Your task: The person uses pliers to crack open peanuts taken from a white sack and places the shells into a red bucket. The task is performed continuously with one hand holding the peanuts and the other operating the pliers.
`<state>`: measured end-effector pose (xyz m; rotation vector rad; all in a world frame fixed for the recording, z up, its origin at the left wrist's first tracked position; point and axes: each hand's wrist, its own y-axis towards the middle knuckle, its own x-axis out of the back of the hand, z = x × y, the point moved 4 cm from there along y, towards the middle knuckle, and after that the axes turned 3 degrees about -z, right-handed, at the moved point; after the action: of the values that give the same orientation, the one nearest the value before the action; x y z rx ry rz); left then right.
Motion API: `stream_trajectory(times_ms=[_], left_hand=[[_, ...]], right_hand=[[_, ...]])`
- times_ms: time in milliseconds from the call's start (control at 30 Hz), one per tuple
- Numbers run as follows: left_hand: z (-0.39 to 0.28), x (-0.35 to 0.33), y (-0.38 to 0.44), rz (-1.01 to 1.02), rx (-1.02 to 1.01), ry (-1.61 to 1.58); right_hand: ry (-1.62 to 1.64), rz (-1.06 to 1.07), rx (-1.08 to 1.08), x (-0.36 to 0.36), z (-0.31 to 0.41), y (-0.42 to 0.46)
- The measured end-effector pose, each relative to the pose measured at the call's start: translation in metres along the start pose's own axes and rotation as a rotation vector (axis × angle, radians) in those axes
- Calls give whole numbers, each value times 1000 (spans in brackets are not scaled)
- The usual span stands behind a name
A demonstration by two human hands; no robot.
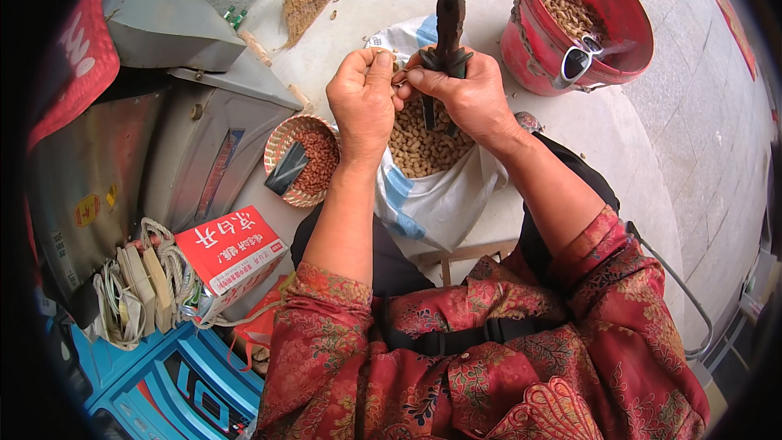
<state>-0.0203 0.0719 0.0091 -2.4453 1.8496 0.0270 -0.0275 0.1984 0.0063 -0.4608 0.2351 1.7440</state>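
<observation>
Over an open woven plastic sack (449, 201) of unshelled peanuts (421, 150), my two hands nearly meet. My left hand (366, 88) pinches a small piece, which looks like peanut shell, between thumb and fingers. In my right hand (467, 91) is a dark metal tool (451, 12) with a long pointed end up and two legs down, perhaps pliers; the thumb and fingertips also pinch a bit of shell. Left of the sack, a woven basket (275, 140) holds reddish shelled peanuts (321, 159) and a dark flat-sided object (287, 168).
A red bucket (525, 61) with peanut shells and white-framed sunglasses (576, 64) stands at upper right. A straw hand broom (305, 6) lies at upper left. Grey metal machinery (183, 122), a red carton (232, 250) and coiled rope (162, 238) crowd the left side.
</observation>
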Motion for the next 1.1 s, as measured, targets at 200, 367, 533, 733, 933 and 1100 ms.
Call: stream_trajectory(times_ms=[200, 367, 533, 733, 933, 1100], left_hand=[[-2, 6, 3, 143, 262, -290], [-3, 8, 1, 360, 367, -397], [-6, 3, -4, 345, 485, -354], [5, 8, -2, 386, 517, -309], [-1, 8, -1, 365, 541, -373], [2, 16, 2, 376, 545, -393]], right_hand=[[117, 10, -159, 4, 11, -1], [93, -30, -168, 6, 15, 1], [42, -27, -70, 12, 15, 7], [-162, 15, -45, 10, 19, 3], [49, -13, -171, 13, 21, 5], [103, -92, -230, 19, 13, 9]])
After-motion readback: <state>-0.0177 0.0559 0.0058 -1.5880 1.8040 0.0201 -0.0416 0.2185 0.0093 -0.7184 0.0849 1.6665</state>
